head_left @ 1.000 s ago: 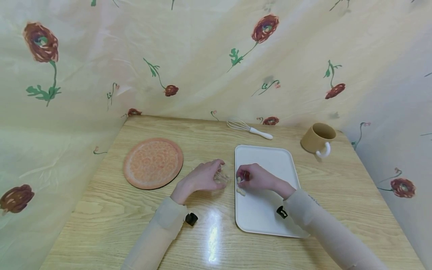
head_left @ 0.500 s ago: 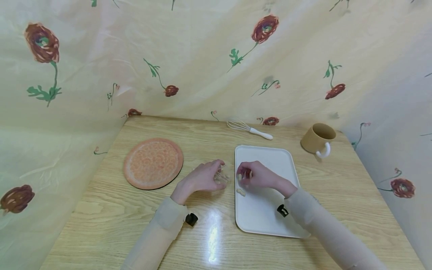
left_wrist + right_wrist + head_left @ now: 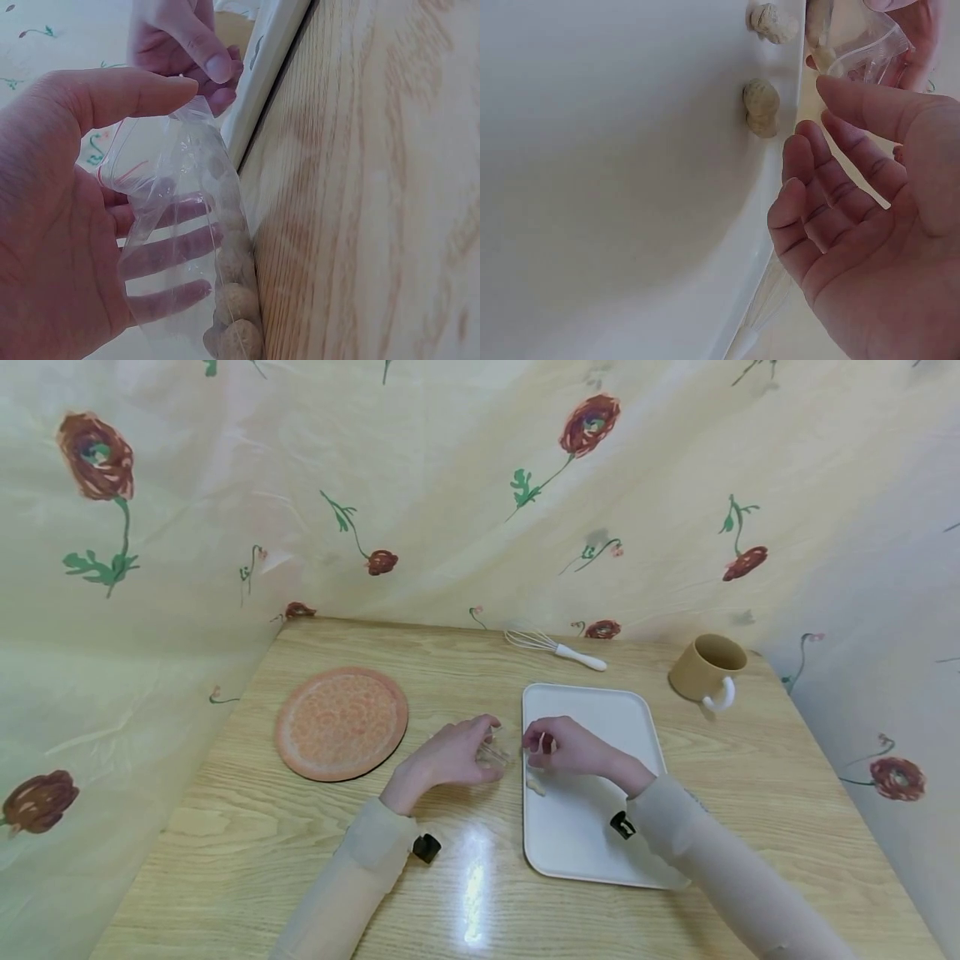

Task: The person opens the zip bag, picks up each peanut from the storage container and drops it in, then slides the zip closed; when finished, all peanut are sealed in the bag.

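Note:
A clear zip bag [image 3: 169, 232] with several unshelled peanuts [image 3: 238, 302] inside is held in my left hand [image 3: 446, 756], just left of the white tray [image 3: 592, 835]. The left thumb lies along the bag's mouth, and the other fingers show through the plastic behind it. Over the tray's left rim is my right hand [image 3: 573, 747], its fingertips close to the bag mouth. In the right wrist view its fingers are loosely bent and apart, with nothing between them. Two peanuts lie on the tray near that rim, a nearer peanut [image 3: 761, 107] and another peanut [image 3: 772, 24].
To the left lies a round orange mat [image 3: 341, 723]. A whisk [image 3: 558, 649] with a white handle rests at the back, beyond the tray. At the back right stands a tan mug [image 3: 705, 668] with a white handle. Flowered cloth hangs behind the wooden table [image 3: 247, 860].
My right hand has shifted slightly left, to the tray's rim beside the bag. The pale peanut seen at its fingertips earlier no longer shows there. My left hand and the bag stay in place.

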Demonstrator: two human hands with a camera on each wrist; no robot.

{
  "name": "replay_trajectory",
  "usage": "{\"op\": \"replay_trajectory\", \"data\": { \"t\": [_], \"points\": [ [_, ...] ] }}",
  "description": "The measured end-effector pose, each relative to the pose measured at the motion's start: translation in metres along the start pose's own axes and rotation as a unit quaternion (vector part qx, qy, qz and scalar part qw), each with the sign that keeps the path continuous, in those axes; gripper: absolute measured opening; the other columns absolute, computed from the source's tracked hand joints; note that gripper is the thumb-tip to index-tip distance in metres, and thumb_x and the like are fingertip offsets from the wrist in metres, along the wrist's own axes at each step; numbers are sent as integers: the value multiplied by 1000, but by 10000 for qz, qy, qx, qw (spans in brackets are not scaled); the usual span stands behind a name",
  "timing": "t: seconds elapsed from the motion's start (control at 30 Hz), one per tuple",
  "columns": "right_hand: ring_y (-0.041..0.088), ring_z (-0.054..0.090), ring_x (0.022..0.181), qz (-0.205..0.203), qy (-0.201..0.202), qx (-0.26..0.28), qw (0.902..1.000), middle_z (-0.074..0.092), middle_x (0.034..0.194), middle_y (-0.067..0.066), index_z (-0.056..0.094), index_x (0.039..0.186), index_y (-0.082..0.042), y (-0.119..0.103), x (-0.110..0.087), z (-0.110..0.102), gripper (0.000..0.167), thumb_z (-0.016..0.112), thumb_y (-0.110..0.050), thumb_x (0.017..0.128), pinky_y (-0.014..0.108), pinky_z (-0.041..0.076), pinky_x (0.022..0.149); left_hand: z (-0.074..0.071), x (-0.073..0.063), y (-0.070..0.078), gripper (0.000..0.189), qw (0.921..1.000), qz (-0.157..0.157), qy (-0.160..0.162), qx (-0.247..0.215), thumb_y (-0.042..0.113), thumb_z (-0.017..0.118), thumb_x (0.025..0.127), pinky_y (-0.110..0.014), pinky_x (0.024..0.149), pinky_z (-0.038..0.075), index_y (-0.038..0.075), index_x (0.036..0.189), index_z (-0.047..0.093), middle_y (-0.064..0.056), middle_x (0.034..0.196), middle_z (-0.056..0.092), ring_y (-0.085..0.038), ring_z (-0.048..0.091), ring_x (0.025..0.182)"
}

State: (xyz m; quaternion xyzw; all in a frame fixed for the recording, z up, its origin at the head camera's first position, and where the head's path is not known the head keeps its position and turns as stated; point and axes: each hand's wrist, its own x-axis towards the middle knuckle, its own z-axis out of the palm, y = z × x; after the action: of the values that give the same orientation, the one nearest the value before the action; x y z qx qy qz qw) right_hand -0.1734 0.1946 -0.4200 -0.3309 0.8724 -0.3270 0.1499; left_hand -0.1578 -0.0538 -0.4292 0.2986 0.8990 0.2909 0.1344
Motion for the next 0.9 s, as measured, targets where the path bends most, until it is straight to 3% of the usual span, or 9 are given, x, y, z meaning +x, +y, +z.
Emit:
{"op": "replay_trajectory", "data": {
  "t": [0.23, 0.5, 0.9],
  "points": [
    [13, 50, 65, 317, -49, -347, 9989, 59, 76, 3, 69, 94, -4, 4, -7, -3, 15, 79, -5, 82, 28, 43, 61, 1, 2, 1, 72, 10000, -1, -63, 76, 39, 73, 87, -48, 105, 39, 10, 145, 42, -7, 132, 61, -23, 56, 121],
    [13, 51, 68, 847, -385, -349, 9950, 57, 74, -3, 68, 94, -9, 10, -11, -2, 16, 79, -15, 85, 28, 44, 63, 2, 3, -1, 73, 10000, 3, -68, 64, 39, 74, 87, -47, 104, 40, 10, 145, 42, -7, 131, 62, -23, 56, 121],
    [12, 50, 67, 778, -434, -357, 9954, 56, 73, -4, 68, 89, -8, 9, -13, -1, 13, 79, -13, 84, 27, 43, 63, 3, 2, -2, 71, 10000, -48, -48, -33, 39, 73, 87, -44, 101, 43, 10, 145, 43, -6, 130, 61, -22, 56, 120]
  ]
}}
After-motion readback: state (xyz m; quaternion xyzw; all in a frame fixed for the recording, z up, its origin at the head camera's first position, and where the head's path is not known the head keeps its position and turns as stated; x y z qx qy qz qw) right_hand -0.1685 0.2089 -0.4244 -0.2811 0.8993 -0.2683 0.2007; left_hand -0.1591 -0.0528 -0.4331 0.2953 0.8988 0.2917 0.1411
